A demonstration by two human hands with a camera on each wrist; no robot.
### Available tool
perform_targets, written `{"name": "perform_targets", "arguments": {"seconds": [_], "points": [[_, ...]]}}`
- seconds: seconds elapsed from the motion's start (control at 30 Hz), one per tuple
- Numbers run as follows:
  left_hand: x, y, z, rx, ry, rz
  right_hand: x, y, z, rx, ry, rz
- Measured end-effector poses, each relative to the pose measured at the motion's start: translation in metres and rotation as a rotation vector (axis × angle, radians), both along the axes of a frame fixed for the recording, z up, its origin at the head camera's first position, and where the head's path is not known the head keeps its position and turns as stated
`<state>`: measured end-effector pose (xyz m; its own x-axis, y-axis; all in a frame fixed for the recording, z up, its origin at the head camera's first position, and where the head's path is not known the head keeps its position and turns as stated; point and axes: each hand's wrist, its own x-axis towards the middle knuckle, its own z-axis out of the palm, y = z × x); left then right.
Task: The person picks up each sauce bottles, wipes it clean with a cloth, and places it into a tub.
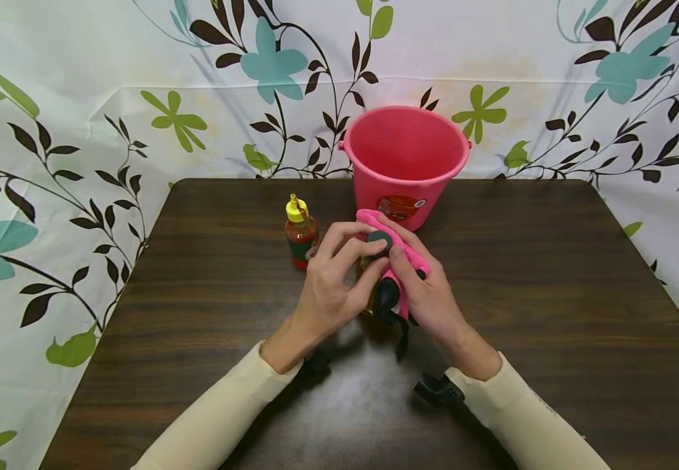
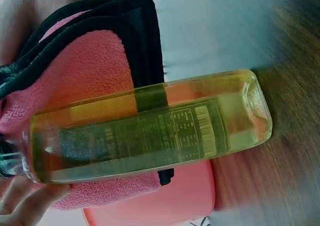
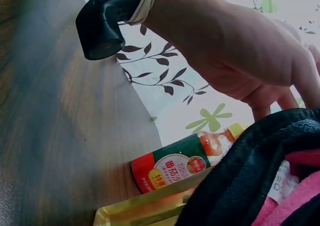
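Note:
A clear bottle of yellow oil with a dark green cap is upright between the two hands. My left hand pinches the cap with curled fingers and thumb. My right hand grips a folded pink cloth with black edging, held against the bottle's far side and neck. In the head view the hands and cloth hide most of the bottle; its label shows through the oil in the left wrist view. Whether its base touches the table cannot be told.
Left of the hands stands a red sauce bottle with a yellow nozzle cap. Behind the hands, a pink bucket stands near the back edge of the dark wooden table. A floral sheet hangs behind.

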<state>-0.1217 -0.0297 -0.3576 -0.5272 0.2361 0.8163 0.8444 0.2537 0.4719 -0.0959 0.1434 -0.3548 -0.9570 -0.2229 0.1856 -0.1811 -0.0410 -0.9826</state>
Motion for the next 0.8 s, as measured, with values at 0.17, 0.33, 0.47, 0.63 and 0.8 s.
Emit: {"name": "perform_targets", "arguments": {"seconds": [0.17,0.33,0.47,0.63,0.8], "points": [[0.000,0.000,-0.001,-0.002,-0.002,-0.002,0.000,-0.001,-0.005,-0.015,-0.044,-0.038],[-0.001,0.001,-0.001,0.009,0.005,-0.005,-0.001,-0.004,-0.010,-0.084,-0.086,-0.062],[-0.001,0.001,-0.001,0.011,0.003,-0.003,-0.001,-0.005,-0.015,-0.105,-0.133,-0.092],[-0.001,0.001,-0.002,0.012,0.004,0.001,-0.002,-0.004,-0.020,-0.113,-0.218,-0.118],[0.000,0.000,-0.003,0.003,-0.009,0.001,-0.006,-0.003,-0.029,-0.158,-0.285,-0.109]]}}
